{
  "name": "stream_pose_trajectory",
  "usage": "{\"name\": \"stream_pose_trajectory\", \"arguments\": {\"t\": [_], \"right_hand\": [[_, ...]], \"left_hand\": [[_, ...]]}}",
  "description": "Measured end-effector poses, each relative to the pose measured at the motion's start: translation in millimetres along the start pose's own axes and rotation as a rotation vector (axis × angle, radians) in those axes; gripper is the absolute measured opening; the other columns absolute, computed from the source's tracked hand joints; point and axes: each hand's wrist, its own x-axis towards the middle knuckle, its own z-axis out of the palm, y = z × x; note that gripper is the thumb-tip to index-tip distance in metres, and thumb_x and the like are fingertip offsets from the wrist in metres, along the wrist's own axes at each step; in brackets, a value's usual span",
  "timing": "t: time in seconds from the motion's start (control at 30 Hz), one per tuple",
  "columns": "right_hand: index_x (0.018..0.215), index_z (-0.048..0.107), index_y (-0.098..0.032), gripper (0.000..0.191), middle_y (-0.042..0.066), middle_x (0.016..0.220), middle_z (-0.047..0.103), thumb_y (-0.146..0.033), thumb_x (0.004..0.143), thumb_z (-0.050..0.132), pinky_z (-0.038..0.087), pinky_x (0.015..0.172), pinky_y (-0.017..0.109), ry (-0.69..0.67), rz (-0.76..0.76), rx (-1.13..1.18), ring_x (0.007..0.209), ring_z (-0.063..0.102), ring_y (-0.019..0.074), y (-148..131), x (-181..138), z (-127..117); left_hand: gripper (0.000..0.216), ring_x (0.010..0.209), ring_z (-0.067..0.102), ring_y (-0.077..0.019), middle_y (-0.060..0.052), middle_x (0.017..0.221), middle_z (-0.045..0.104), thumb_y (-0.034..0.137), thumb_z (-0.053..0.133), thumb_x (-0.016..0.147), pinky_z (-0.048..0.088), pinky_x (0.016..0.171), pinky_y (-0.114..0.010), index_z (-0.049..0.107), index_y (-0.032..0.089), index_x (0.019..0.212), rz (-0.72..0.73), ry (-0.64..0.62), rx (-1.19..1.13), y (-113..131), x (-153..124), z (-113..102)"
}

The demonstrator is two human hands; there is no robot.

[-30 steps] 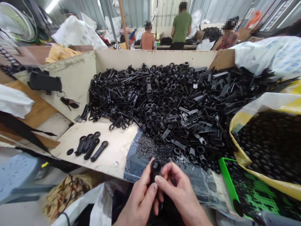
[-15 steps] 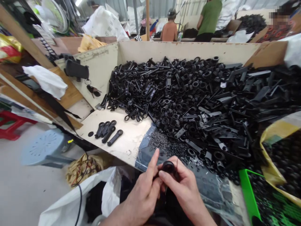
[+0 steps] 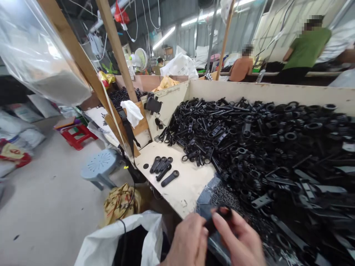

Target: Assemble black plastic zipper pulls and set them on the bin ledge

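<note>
Five ring-ended black plastic handles (image 3: 164,172) seem done, left hand (image 3: 190,238) and right hand (image 3: 244,238) clamping a dark piece (image 3: 212,225), loose black parts (image 3: 233,129) remaining.

Blurred dark characters (image 3: 186,69) are borne by the white sack (image 3: 174,67) right of the fan (image 3: 141,60); no text can be read.

The bare fingers (image 3: 223,227) have rounded tips and look slightly blurred

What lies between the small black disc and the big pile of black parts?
In the head view, five black handles lie on the pale board between disc and pile.
</note>
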Motion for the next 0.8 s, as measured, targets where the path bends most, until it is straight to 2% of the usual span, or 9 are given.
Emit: {"name": "stream_pose_trajectory", "arguments": {"t": [0.07,0.13,0.23,0.3,0.4,0.53,0.63,0.73,0.8], "right_hand": [[0.082,0.071,-0.018,0.044,0.005,0.073,0.071,-0.061,0.076,0.077,0.056,0.062,0.030,-0.074,-0.092,-0.054,0.066,0.066,0.0207,7.1,20.8,30.6],[0.083,0.069,-0.016,0.046,0.004,0.073,0.068,-0.061,0.086,0.065,0.053,0.061,0.028,-0.136,-0.168,-0.170,0.066,0.064,0.0184,13.3,41.0,57.7],[0.088,0.072,-0.015,0.038,0.000,0.066,0.066,-0.053,0.086,0.065,0.050,0.058,0.027,-0.160,-0.221,-0.329,0.060,0.060,0.0167,15.4,69.7,82.0],[0.106,0.072,-0.018,0.035,0.000,0.075,0.069,-0.045,0.084,0.070,0.050,0.063,0.028,-0.148,-0.268,-0.476,0.060,0.060,0.0160,7.4,88.0,85.1],[0.125,0.067,-0.025,0.039,0.004,0.105,0.068,-0.035,0.088,0.069,0.050,0.078,0.032,-0.102,-0.359,-0.707,0.075,0.064,0.0180,-17.2,117.7,78.4],[0.124,0.065,-0.024,0.030,0.008,0.122,0.061,-0.019,0.095,0.061,0.050,0.087,0.036,-0.108,-0.424,-0.962,0.098,0.066,0.0219,-45.6,161.1,75.9],[0.118,0.065,-0.018,0.025,0.007,0.125,0.063,-0.027,0.095,0.069,0.055,0.088,0.042,-0.186,-0.434,-1.093,0.102,0.065,0.0228,-52.8,185.1,83.8],[0.114,0.066,-0.017,0.023,0.007,0.121,0.065,-0.030,0.095,0.070,0.056,0.086,0.041,-0.197,-0.446,-1.154,0.101,0.066,0.0222,-59.3,195.5,82.3],[0.107,0.068,-0.018,0.019,0.006,0.121,0.064,-0.028,0.092,0.072,0.054,0.085,0.038,-0.150,-0.466,-1.153,0.099,0.066,0.0212,-65.0,189.2,69.7]], "left_hand": [[0.027,0.096,0.065,-0.0313,-0.014,0.100,0.073,0.041,0.050,0.099,0.045,0.091,-0.039,0.073,0.027,0.104,-0.053,0.185,0.025,-17.9,6.0,-6.9],[0.028,0.092,0.066,-0.0307,-0.013,0.095,0.073,0.040,0.047,0.100,0.048,0.087,-0.038,0.071,0.025,0.098,-0.074,0.189,0.075,-32.4,16.6,-20.4],[0.026,0.095,0.070,-0.0305,-0.012,0.097,0.075,0.038,0.045,0.100,0.048,0.084,-0.036,0.068,0.025,0.100,-0.089,0.178,0.255,-46.6,37.3,-46.6],[0.030,0.088,0.072,-0.0311,-0.012,0.091,0.077,0.035,0.041,0.100,0.047,0.076,-0.035,0.068,0.023,0.106,-0.141,0.137,0.500,-51.4,50.2,-62.1],[0.036,0.077,0.073,-0.0328,-0.012,0.079,0.077,0.031,0.036,0.100,0.042,0.066,-0.033,0.071,0.021,0.104,-0.212,0.112,0.729,-52.7,63.8,-76.0],[0.038,0.082,0.074,-0.0343,-0.013,0.082,0.079,0.032,0.039,0.100,0.041,0.066,-0.033,0.072,0.024,0.116,-0.262,0.090,0.793,-47.8,73.6,-78.3],[0.044,0.087,0.074,-0.0355,-0.014,0.093,0.081,0.034,0.036,0.100,0.042,0.067,-0.034,0.068,0.026,0.130,-0.349,0.055,0.854,-44.7,78.9,-77.7],[0.050,0.079,0.074,-0.0359,-0.013,0.095,0.081,0.041,0.036,0.100,0.043,0.063,-0.035,0.060,0.028,0.141,-0.439,0.082,0.815,-46.1,83.8,-81.9],[0.054,0.076,0.073,-0.0363,-0.011,0.095,0.081,0.049,0.037,0.098,0.044,0.061,-0.036,0.056,0.028,0.144,-0.479,0.137,0.738,-48.3,85.9,-84.8]]}}
